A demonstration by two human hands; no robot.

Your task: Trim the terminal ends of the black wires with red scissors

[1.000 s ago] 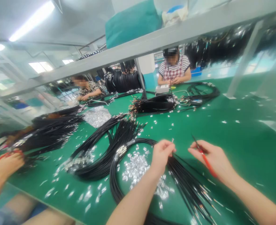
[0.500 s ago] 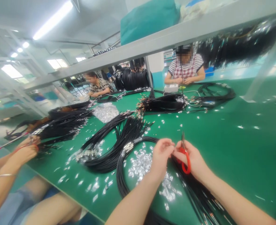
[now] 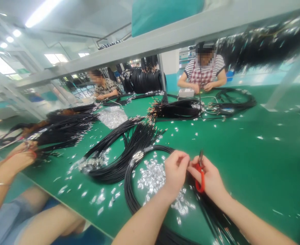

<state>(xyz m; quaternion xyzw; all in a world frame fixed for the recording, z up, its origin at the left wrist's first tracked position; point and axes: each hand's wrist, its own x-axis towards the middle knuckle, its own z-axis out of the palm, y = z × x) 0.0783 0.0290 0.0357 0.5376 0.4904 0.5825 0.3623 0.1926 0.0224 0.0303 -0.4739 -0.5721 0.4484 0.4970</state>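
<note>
Red-handled scissors (image 3: 200, 180) are in my right hand (image 3: 212, 175), their dark blades pointing up and away. My left hand (image 3: 174, 172) is closed in a pinch, its fingertips meeting those of my right hand. Whatever sits between the left fingertips is too small to make out. Below both hands, a bundle of black cables (image 3: 216, 217) with bare copper-coloured ends runs toward the lower right. Under my left forearm lies a coiled black cable loop (image 3: 128, 190). Inside this loop is a pile of small shiny silver pieces (image 3: 153, 177).
More black cable bundles (image 3: 124, 163) lie left of the loop and farther back on the green table (image 3: 242, 146). A clear bag (image 3: 113, 117) of silver pieces lies among them. A co-worker's hands (image 3: 22, 156) work at the left edge. Two people sit across. A metal shelf beam (image 3: 150, 44) crosses above.
The view has shifted slightly, so the left-hand bundles and co-worker appear farther left. The scissors have tilted a little to the right in my right hand. My left hand keeps its pinch.
</note>
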